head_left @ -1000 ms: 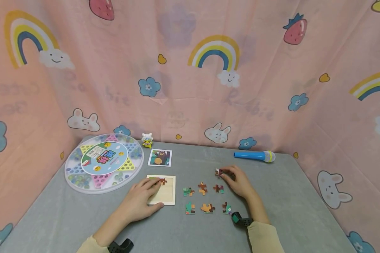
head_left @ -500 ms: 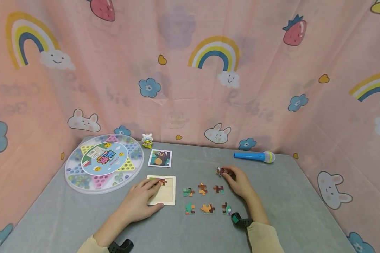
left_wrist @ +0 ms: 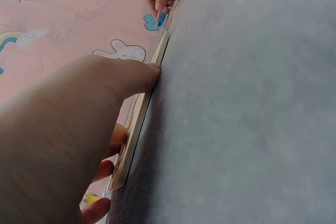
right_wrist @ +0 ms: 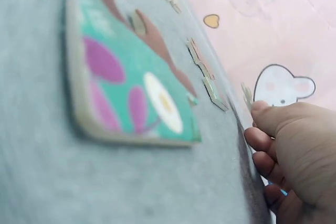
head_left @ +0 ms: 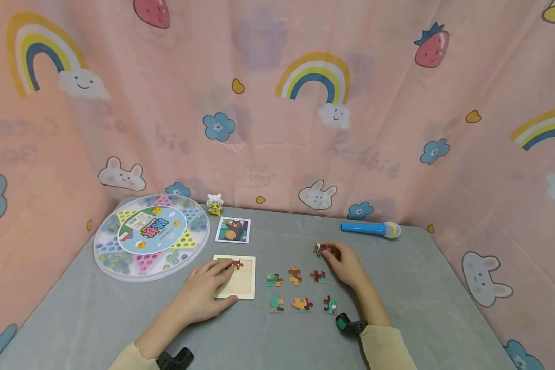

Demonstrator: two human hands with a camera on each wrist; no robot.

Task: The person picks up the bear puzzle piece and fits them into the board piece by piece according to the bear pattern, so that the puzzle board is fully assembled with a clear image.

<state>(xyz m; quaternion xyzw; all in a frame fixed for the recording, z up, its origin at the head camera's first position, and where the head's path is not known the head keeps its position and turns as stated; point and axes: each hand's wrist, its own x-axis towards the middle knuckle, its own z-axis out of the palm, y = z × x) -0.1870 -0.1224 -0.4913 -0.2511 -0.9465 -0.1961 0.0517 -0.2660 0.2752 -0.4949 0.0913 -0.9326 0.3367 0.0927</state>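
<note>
My left hand (head_left: 210, 289) lies flat over the left side of a shallow wooden puzzle tray (head_left: 246, 295), thumb at the near edge. In the left wrist view its thumb touches the edge of the tray (left_wrist: 137, 124). A brown puzzle piece (head_left: 237, 264) sits at the tray's top, partly under the fingertips. My right hand (head_left: 347, 261) pinches another brown puzzle piece (head_left: 317, 247) between thumb and fingers, behind the loose pieces. The right wrist view has that piece (right_wrist: 247, 96) edge-on at the thumb tip. Closest there is a green puzzle piece (right_wrist: 131, 87) with flowers.
Several loose puzzle pieces (head_left: 295, 276) lie in two rows right of the tray. A bear picture card (head_left: 233, 229) is behind it, near a small figurine (head_left: 215, 204). A round game board (head_left: 151, 237) occupies the left, a blue toy microphone (head_left: 371, 229) the back right.
My right hand shifts the pinched piece only slightly, turning it a little. The left hand stays on the tray, and the loose pieces keep their places.
</note>
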